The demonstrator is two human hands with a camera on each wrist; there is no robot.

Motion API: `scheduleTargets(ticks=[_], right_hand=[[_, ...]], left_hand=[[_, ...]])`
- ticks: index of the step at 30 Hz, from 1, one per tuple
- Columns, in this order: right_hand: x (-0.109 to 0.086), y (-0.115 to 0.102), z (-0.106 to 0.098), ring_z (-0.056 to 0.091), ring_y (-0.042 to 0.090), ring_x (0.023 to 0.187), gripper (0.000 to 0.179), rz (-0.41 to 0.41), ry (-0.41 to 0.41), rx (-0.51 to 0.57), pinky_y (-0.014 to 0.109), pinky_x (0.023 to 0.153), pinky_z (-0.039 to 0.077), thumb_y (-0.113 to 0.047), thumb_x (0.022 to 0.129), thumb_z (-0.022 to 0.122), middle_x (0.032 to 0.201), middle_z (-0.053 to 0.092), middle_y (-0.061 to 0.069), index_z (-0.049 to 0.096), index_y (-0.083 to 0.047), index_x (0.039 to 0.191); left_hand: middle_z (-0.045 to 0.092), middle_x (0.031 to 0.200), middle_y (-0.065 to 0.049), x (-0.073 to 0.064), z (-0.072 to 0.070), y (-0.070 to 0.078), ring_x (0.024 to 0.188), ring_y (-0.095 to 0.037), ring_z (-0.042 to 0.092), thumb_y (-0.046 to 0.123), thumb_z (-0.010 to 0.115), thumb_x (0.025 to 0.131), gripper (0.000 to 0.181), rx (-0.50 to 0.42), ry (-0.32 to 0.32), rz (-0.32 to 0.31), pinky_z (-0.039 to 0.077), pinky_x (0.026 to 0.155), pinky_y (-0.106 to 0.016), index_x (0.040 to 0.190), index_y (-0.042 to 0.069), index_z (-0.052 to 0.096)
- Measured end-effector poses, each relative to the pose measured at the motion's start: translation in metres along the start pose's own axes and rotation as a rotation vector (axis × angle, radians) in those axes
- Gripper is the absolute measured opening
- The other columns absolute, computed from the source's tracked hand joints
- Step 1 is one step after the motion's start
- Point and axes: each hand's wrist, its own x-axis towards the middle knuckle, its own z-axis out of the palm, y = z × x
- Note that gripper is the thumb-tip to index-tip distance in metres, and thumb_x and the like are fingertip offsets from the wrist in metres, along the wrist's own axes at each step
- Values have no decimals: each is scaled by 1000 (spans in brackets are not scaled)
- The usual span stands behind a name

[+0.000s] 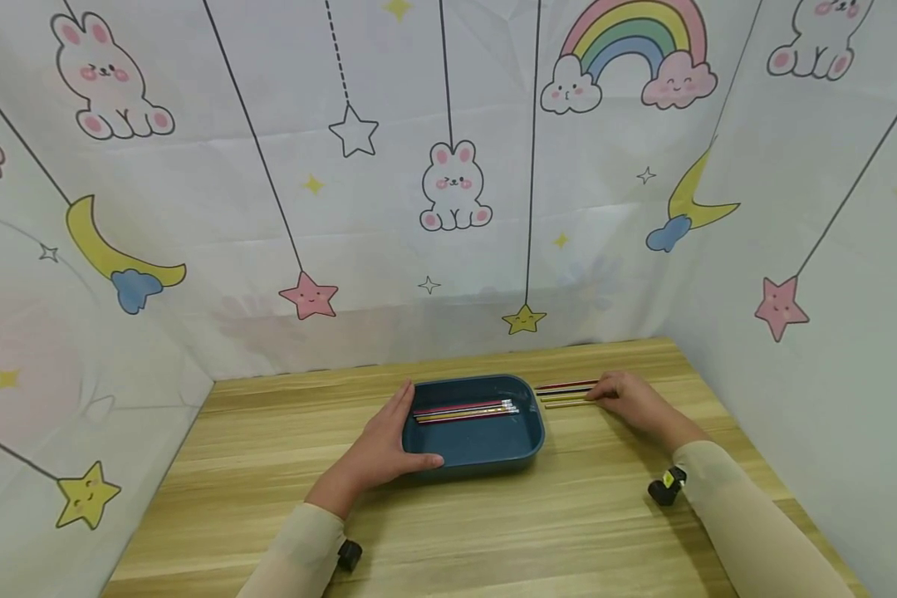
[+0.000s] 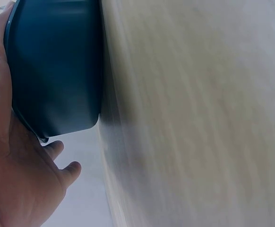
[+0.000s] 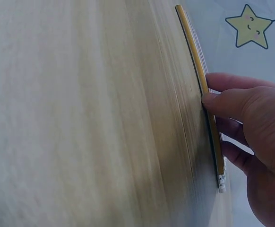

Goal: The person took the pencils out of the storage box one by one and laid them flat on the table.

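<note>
A dark blue plastic tray point(image 1: 471, 444) with rounded corners rests on the table. My left hand point(image 1: 379, 440) holds its left end, thumb along the front rim and fingers at the back left corner. The tray's outer wall point(image 2: 57, 66) fills the top of the left wrist view beside that hand point(image 2: 19, 165). Inside lie several pencils point(image 1: 463, 411) side by side, their eraser ends pointing right. To the right of the tray my right hand point(image 1: 631, 403) pinches a yellow pencil point(image 3: 194, 49) between thumb and fingers, low at the table. More pencils point(image 1: 566, 385) lie behind it, partly covered by the hand.
The wood-grain table point(image 1: 269, 465) extends around the tray. White cloth point(image 1: 389, 249) printed with rabbits, stars and moons stands behind the table and on both sides. A small black camera point(image 1: 667, 488) is at my right wrist, another point(image 1: 350, 555) at my left.
</note>
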Motion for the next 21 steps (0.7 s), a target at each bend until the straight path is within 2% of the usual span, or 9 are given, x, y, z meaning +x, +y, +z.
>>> scheduleTargets(ticks=[9, 16, 21], right_hand=[[2, 0, 3, 69, 18, 93, 20, 13, 23, -5, 35, 81, 58, 4, 99, 79, 98, 74, -3, 88, -9, 110], [1, -2, 3, 72, 27, 102, 19, 35, 34, 3, 44, 89, 61, 4, 99, 79, 104, 76, 0, 88, -11, 108], [-1, -5, 1, 72, 27, 102, 17, 57, 42, 10, 44, 89, 61, 2, 100, 79, 106, 75, 1, 87, -11, 108]], left_hand=[[2, 187, -4, 0, 0, 0, 171, -33, 10, 72, 86, 86, 137, -2, -7, -6, 22, 132, -64, 180, 15, 5], [2, 187, -4, 2, 1, -2, 171, -34, 10, 73, 86, 86, 137, -3, -3, 2, 21, 132, -64, 180, 15, 4], [2, 187, -4, 1, 1, -1, 171, -34, 10, 73, 85, 85, 137, -6, -1, 2, 21, 132, -65, 180, 16, 4]])
